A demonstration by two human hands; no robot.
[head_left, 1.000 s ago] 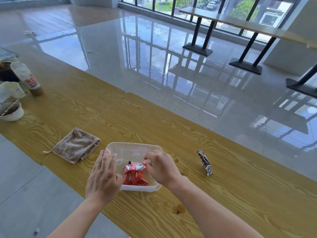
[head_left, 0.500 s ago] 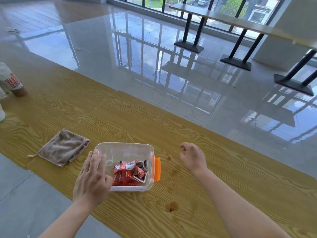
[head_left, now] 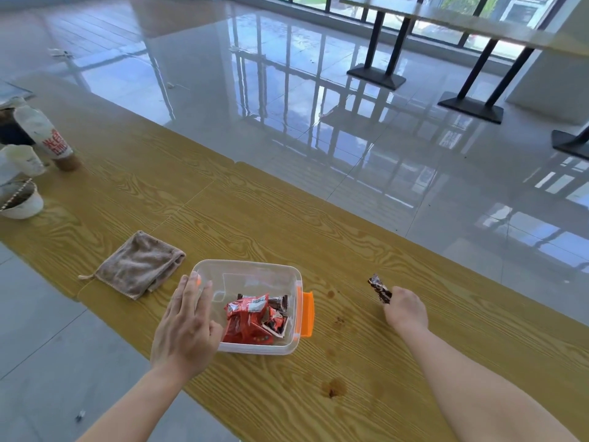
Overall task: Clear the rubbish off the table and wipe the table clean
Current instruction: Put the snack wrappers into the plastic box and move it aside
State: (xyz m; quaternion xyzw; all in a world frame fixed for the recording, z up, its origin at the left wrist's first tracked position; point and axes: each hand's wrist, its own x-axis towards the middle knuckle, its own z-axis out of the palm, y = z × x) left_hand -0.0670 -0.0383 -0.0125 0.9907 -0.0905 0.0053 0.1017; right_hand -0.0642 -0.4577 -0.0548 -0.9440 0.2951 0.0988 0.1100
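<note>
One loose wrapper is left on the desk, and in the head view, the only one, it sits right at the right hand, at about 11 o'clock from the knuckles. Its long axis runs 11 to 5 o'clock, and the near end meets the hand. The right hand's fingers are curled under and hidden behind the back of the hand, so I cannot tell whether they are clamped on the wrapper or only touching it.

The box lies at 9 o'clock from that hand, well apart, with its orange latch on the side facing it. Red packets already lie inside. The left hand rests on the box's near left corner, fingers straight and apart, holding nothing.

The right hand is plainly the nearer one. My judgement is that the next move is a lift and a carry toward 9 o'clock, over the latch and into the box.

The cloth lies at 10 o'clock from the box, nearer the left hand. Brown stains mark the desk at 5 o'clock from the box, so wiping is not yet done.
</note>
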